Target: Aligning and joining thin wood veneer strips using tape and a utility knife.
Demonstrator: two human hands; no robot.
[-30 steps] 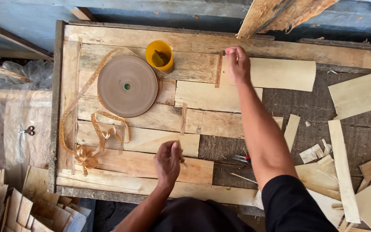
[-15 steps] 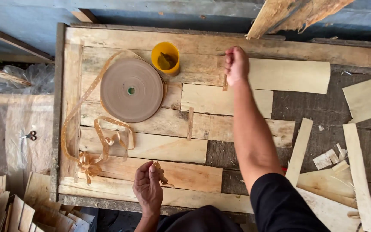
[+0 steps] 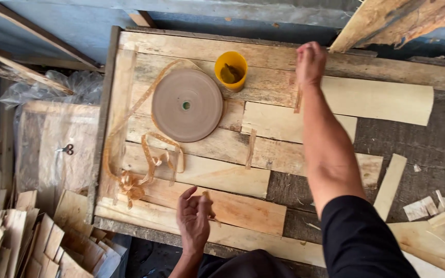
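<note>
L hand (image 3: 195, 219) pinches a small tape bit over near veneer sheet (image 3: 233, 206). R hand (image 3: 310, 63) is closed, pressing brown tape strip (image 3: 298, 100) on far veneer sheet (image 3: 382, 98), w/ tape roll (image 3: 187, 105) & yellow cup (image 3: 230, 70) to its left.

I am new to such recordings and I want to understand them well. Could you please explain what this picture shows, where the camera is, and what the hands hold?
There is no machine here: a person works with two bare hands. The camera sits on the person's head and looks down at a rough wooden plank table.

On the table lie a round flat roll of brown paper tape, a loose curled strip of the same tape, a small yellow plastic cup, and several pale thin wood veneer sheets.

The right hand reaches far forward and presses on the edge of one veneer sheet. The left hand is near the body, over a sheet, fingers half curled; it seems to pinch something small, but I cannot tell what.
</note>
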